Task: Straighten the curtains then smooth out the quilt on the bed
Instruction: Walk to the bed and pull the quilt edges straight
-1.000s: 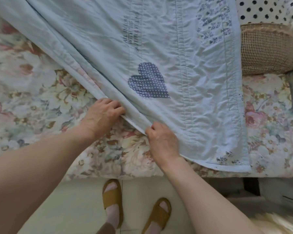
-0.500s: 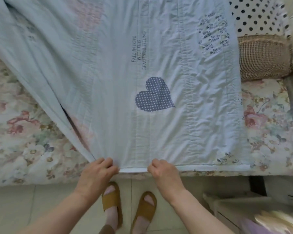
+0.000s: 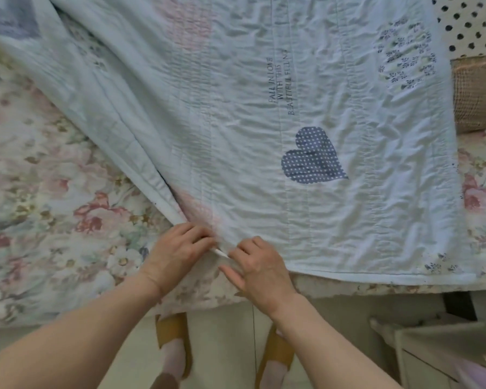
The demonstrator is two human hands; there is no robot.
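Observation:
A pale blue quilt (image 3: pixel 250 113) with a dotted navy heart patch and printed lettering lies spread over the bed's floral sheet (image 3: pixel 48 192). Its near hem runs along the bed's front edge on the right; on the left it folds back diagonally, baring the sheet. My left hand (image 3: pixel 177 252) pinches the hem where the fold meets the front edge. My right hand (image 3: pixel 260 269) sits close beside it, fingers gripping the same hem. No curtains are in view.
A woven tan cushion (image 3: pixel 477 94) and a black-dotted white pillow (image 3: pixel 472 23) lie at the bed's right end. A white piece of furniture (image 3: pixel 432 346) stands on the floor at the lower right. My feet in brown sandals (image 3: pixel 174 335) stand against the bed.
The quilt's hem has been drawn from the middle of the bed down to the front edge. My hands have since come closer together on the hem, and the view has shifted left.

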